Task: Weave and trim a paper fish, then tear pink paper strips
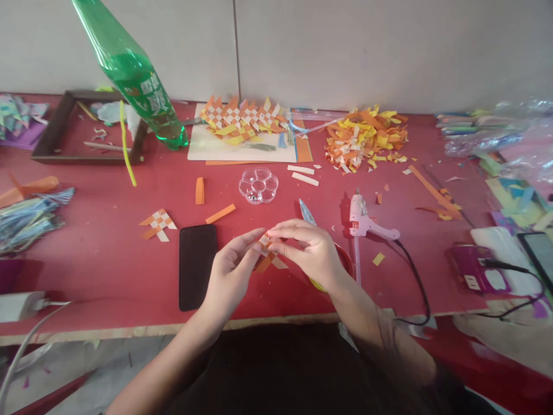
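Between my two hands is a small woven paper fish in orange and white, with strip ends fanning out below. My left hand pinches its left side between thumb and fingers. From the right, my right hand pinches its upper edge, and the fingertips hide part of the weave. Scissors lie partly under my right hand, blade pointing away. A similar woven piece rests on the red table to the left, beyond a black phone. Loose orange strips lie ahead of my left hand.
A clear flower-shaped tray stands ahead of my hands. To the right lies a pink glue gun with a black cord. Woven fish and a heap of paper scraps sit at the back. A green bottle stands back left.
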`<state>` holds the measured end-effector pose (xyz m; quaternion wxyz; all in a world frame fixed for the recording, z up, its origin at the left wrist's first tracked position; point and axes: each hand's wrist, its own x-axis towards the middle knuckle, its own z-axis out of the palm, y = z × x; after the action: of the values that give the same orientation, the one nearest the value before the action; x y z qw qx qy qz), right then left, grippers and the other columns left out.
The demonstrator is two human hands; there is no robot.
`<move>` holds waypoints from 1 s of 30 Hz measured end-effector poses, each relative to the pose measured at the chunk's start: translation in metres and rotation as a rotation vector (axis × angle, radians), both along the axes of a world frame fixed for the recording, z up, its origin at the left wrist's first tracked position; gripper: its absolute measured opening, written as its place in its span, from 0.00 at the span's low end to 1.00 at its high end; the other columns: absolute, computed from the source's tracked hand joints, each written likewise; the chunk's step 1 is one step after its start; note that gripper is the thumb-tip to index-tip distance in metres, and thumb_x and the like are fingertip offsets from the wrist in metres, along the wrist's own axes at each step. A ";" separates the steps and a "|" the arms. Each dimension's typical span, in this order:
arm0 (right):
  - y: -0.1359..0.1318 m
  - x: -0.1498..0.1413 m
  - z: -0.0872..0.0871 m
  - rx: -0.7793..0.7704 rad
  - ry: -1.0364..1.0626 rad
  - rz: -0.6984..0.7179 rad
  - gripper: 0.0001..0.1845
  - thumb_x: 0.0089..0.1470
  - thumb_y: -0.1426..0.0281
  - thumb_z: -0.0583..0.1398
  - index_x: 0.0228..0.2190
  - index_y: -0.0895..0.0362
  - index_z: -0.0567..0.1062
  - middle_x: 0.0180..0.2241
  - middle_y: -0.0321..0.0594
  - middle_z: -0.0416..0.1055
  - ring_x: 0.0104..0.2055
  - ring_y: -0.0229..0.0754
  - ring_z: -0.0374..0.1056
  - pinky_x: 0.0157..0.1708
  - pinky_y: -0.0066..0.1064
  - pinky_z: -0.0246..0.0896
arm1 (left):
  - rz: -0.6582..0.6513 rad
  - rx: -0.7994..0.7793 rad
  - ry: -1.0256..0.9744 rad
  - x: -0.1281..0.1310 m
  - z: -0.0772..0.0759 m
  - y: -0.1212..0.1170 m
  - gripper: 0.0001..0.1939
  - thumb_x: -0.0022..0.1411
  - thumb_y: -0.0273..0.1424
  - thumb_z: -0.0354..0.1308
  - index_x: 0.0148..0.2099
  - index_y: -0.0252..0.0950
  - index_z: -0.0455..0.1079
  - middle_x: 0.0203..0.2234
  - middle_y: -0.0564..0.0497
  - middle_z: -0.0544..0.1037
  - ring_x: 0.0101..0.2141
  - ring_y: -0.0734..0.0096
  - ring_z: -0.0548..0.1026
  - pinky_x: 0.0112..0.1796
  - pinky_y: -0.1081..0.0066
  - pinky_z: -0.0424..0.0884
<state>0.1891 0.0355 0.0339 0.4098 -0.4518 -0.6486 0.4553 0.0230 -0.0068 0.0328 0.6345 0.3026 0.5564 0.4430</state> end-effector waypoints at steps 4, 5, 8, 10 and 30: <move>-0.003 -0.002 0.000 -0.022 0.072 -0.037 0.16 0.52 0.69 0.68 0.44 0.52 0.77 0.40 0.39 0.75 0.40 0.39 0.74 0.43 0.34 0.74 | 0.004 0.023 0.035 0.000 0.004 -0.001 0.19 0.64 0.38 0.60 0.54 0.35 0.74 0.45 0.45 0.82 0.45 0.65 0.80 0.46 0.70 0.76; -0.004 -0.003 0.000 -0.016 0.070 -0.046 0.16 0.52 0.69 0.67 0.44 0.52 0.77 0.40 0.40 0.75 0.41 0.39 0.74 0.43 0.35 0.74 | 0.003 0.036 0.046 0.001 0.006 -0.001 0.18 0.64 0.38 0.60 0.53 0.35 0.74 0.45 0.45 0.82 0.45 0.64 0.80 0.46 0.70 0.76; -0.006 -0.004 0.003 0.045 0.006 -0.058 0.12 0.54 0.70 0.66 0.42 0.53 0.77 0.40 0.41 0.74 0.40 0.40 0.73 0.42 0.36 0.73 | 0.003 0.088 0.092 0.003 0.011 -0.003 0.16 0.64 0.37 0.60 0.51 0.35 0.75 0.45 0.45 0.82 0.45 0.64 0.80 0.46 0.69 0.77; -0.007 -0.005 0.005 0.081 -0.037 -0.050 0.11 0.55 0.71 0.65 0.42 0.52 0.77 0.40 0.41 0.74 0.40 0.40 0.73 0.41 0.36 0.73 | 0.008 0.114 0.115 0.004 0.014 -0.004 0.15 0.64 0.37 0.59 0.49 0.35 0.75 0.44 0.45 0.82 0.44 0.63 0.81 0.45 0.67 0.78; -0.007 -0.006 0.013 0.046 0.019 -0.045 0.07 0.55 0.72 0.64 0.38 0.52 0.78 0.39 0.40 0.74 0.40 0.39 0.73 0.38 0.33 0.72 | -0.014 0.223 0.218 0.005 0.021 -0.006 0.10 0.66 0.32 0.57 0.47 0.36 0.75 0.45 0.46 0.82 0.45 0.63 0.81 0.48 0.67 0.78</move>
<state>0.1831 0.0285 0.0471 0.4363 -0.4524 -0.6448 0.4350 0.0276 -0.0131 0.0534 0.5359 0.4214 0.5672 0.4622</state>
